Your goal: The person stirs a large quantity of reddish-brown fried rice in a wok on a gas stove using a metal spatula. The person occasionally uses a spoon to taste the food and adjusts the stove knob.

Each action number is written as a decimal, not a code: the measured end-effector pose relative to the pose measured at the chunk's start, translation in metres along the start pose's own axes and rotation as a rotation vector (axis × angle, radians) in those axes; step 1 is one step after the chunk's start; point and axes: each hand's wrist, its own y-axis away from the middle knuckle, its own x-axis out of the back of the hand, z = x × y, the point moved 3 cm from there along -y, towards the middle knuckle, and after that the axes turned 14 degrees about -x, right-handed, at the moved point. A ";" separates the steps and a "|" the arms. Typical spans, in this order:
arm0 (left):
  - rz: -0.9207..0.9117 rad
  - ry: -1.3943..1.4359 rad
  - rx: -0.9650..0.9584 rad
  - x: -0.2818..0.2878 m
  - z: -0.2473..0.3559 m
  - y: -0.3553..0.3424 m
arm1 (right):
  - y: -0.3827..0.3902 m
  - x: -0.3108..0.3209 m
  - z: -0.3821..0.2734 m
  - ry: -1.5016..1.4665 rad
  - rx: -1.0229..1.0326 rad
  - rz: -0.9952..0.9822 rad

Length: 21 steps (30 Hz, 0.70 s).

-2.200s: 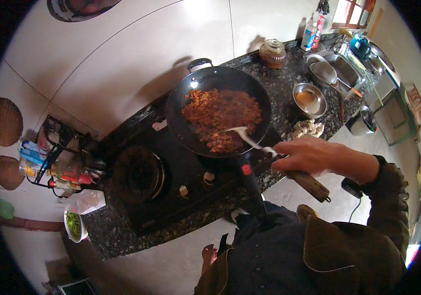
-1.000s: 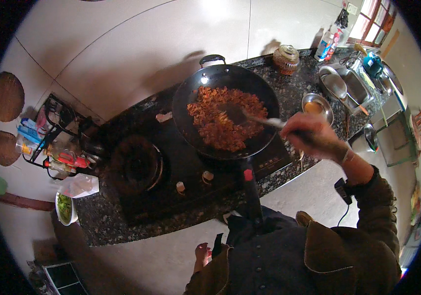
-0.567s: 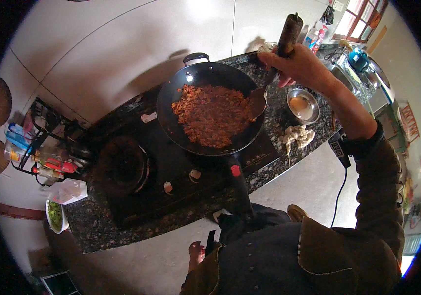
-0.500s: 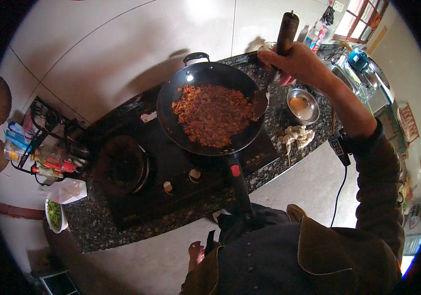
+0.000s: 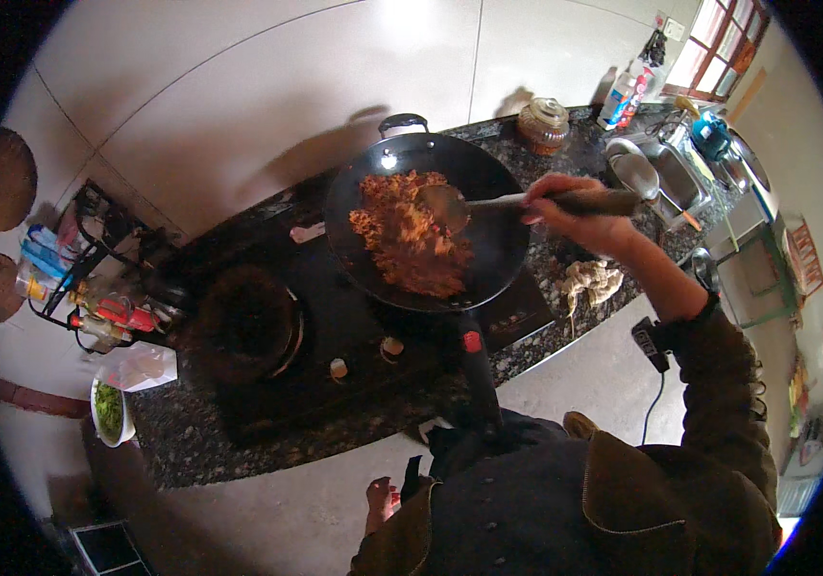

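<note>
My right hand [image 5: 580, 219] grips the wooden handle of a metal wok spatula [image 5: 493, 204]. Its shaft lies nearly level over the black wok [image 5: 503, 264], and the blade is in the reddish-brown minced food [image 5: 411, 259]. Some of the food around the blade is blurred. The wok rests on the right side of the stove [image 5: 354, 403], its long handle [image 5: 481, 374] pointing toward my body. Low beside my body, my left hand [image 5: 378, 501] is curled by something red and white, mostly hidden by my clothes.
Garlic [image 5: 592, 281] lies right of the wok. A lidded glass jar [image 5: 544, 125], bottles [image 5: 626, 96] and a metal bowl [image 5: 632, 171] stand farther back near the sink [image 5: 676, 173]. At left are a dark burner [image 5: 248, 322], a condiment rack [image 5: 95, 259] and a bowl of chopped greens [image 5: 109, 411].
My right hand has lowered and tipped the spatula from upright to nearly level. Its blade has moved left into the food, which is now gathered toward the wok's left side.
</note>
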 end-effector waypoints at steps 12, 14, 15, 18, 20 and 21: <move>0.042 -0.031 -0.028 0.011 -0.023 0.006 | -0.066 0.022 0.093 -0.647 -0.256 0.061; 0.057 -0.025 -0.024 0.014 -0.029 0.007 | -0.079 -0.010 0.092 -0.839 -0.226 0.011; 0.064 -0.025 -0.026 0.015 -0.031 0.008 | -0.083 -0.023 0.086 -0.941 -0.238 -0.035; 0.078 -0.025 -0.036 0.019 -0.037 0.009 | -0.080 -0.038 0.044 -0.653 -0.038 -0.140; 0.075 -0.028 -0.038 0.020 -0.041 0.007 | -0.062 -0.034 0.005 -0.111 0.304 -0.201; 0.073 -0.033 -0.042 0.020 -0.043 0.007 | -0.049 -0.030 -0.012 0.145 0.425 -0.200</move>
